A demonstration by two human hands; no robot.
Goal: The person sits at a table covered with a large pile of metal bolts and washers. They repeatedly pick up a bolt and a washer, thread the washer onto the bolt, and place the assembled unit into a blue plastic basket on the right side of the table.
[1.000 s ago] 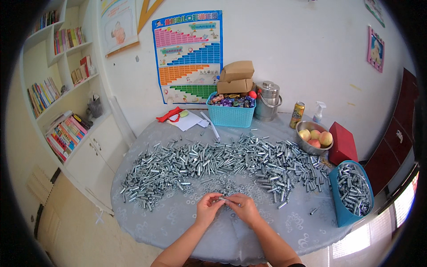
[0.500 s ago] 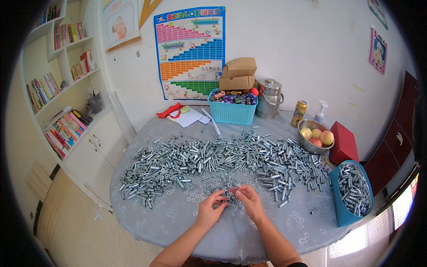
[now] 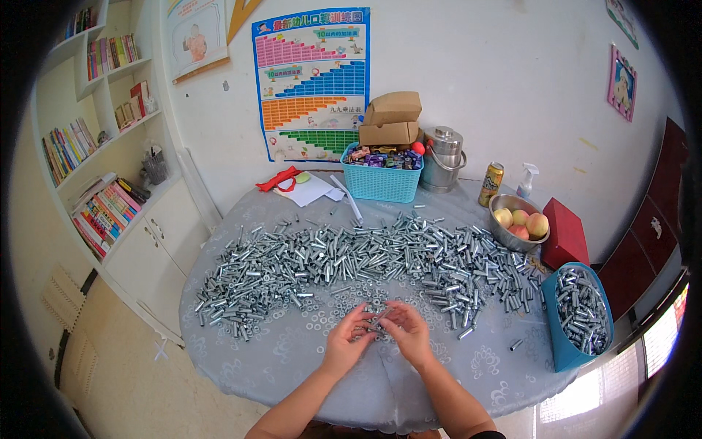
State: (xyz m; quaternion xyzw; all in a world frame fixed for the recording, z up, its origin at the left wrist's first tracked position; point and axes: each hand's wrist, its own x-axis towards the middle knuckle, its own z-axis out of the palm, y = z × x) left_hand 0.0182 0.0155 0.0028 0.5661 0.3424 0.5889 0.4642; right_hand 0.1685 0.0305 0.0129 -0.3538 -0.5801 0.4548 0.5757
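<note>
Near the table's front middle, my left hand (image 3: 346, 342) and my right hand (image 3: 409, 335) face each other with fingertips almost meeting. A slim metal bolt (image 3: 379, 317) shows between them, pinched by the fingers of my right hand. My left hand's fingers are curled in against the same spot; what they grip is partly hidden. Just beyond and below the fingertips lie loose metal nuts and washers (image 3: 376, 297). Farther back, a wide heap of silvery metal bolts and sleeves (image 3: 344, 252) stretches across the table.
A blue bin (image 3: 561, 344) full of metal sleeves stands at the right edge of the grey cloth-covered table (image 3: 292, 373). Behind are a bowl of fruit (image 3: 512, 238), a red box (image 3: 564, 234), a can (image 3: 491, 184), a spray bottle (image 3: 526, 181), a metal pot (image 3: 442, 172) and a turquoise basket (image 3: 380, 184).
Both hands stay in the same place. The right hand's fingers have tilted down and inward, and a slim bolt now shows between the hands.
</note>
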